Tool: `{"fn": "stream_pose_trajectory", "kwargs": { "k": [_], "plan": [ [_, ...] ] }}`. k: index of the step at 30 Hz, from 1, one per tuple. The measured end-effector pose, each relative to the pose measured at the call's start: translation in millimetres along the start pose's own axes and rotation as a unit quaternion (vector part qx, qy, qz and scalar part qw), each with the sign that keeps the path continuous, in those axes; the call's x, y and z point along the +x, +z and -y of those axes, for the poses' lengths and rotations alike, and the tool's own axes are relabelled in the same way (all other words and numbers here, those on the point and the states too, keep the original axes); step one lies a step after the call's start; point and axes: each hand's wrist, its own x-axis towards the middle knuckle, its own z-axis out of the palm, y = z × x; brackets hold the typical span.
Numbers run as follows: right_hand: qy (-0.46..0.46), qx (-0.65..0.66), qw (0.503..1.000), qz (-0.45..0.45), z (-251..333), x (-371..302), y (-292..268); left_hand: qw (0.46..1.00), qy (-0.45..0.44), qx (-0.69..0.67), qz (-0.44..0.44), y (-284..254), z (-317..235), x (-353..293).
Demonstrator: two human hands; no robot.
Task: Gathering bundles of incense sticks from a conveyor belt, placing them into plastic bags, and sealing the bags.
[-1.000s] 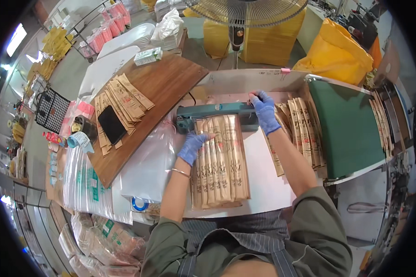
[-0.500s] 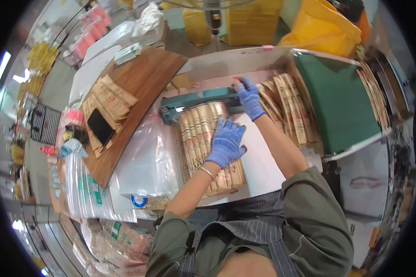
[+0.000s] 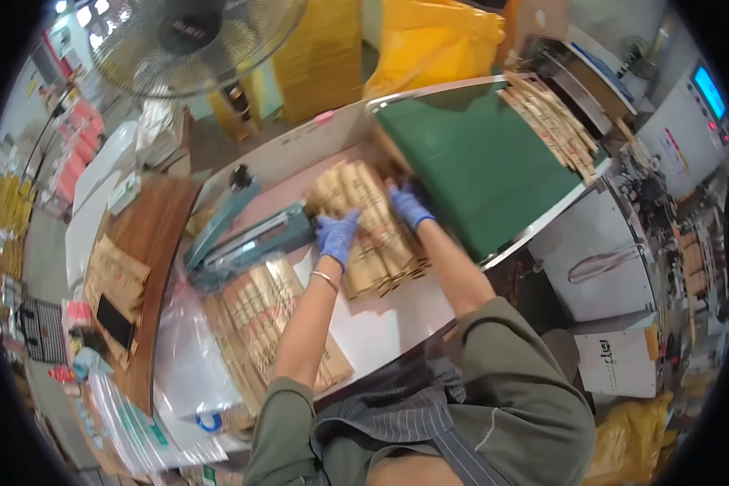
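Head view: my left hand [image 3: 337,233] and right hand [image 3: 411,207], both in blue gloves, close on a batch of flat brown pouches [image 3: 370,223] lying on the counter [image 3: 381,324] at the foot of the green conveyor [image 3: 478,162]. The left grip is clamped over the batch's 9 o'clock edge, the right pressed against its 3 o'clock side, so the stack is squeezed between them. I judge these pouches light, thin and stiff as card, but slick against each other; a loose fan would slide apart, so the hold belongs on both long edges, squaring the stack before lifting. A second batch [image 3: 267,324] lies at 7 o'clock of my hands, just below the teal sealer [image 3: 247,243].

Against the frame half a second back: then my left hand lay flat on the batch by the sealer and my right rested on the sealer's bar. Both have since swung towards 2 o'clock to the pouches by the conveyor, and my head has turned with them.
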Motion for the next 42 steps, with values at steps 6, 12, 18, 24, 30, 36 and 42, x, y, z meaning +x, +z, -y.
{"fn": "stream_pose_trajectory", "kwargs": {
  "k": [6,12,18,24,30,36,42],
  "plan": [
    [0.192,0.358,0.861,0.305,58,-54,-7,0.943,0.032,-0.304,0.133,-21,-24,-23],
    [0.184,0.575,0.69,0.399,83,-99,-60,0.88,0.143,-0.366,0.267,-53,-7,-62],
    [-0.238,0.434,0.792,0.356,129,-117,-134,0.843,0.482,-0.03,0.236,-122,-18,-106],
    [-0.223,0.586,0.735,0.256,159,-144,-144,0.79,0.384,-0.349,0.328,-115,-39,-133],
    [-0.347,0.389,0.8,0.296,184,-169,-131,0.853,0.335,-0.278,0.289,-128,21,-154],
    [0.004,0.382,0.592,0.71,199,-194,-82,0.746,-0.131,-0.534,0.375,-169,77,-226],
    [-0.009,0.329,0.597,0.731,211,-252,-25,0.987,0.034,-0.155,-0.006,-350,157,-221]
  ]
}}
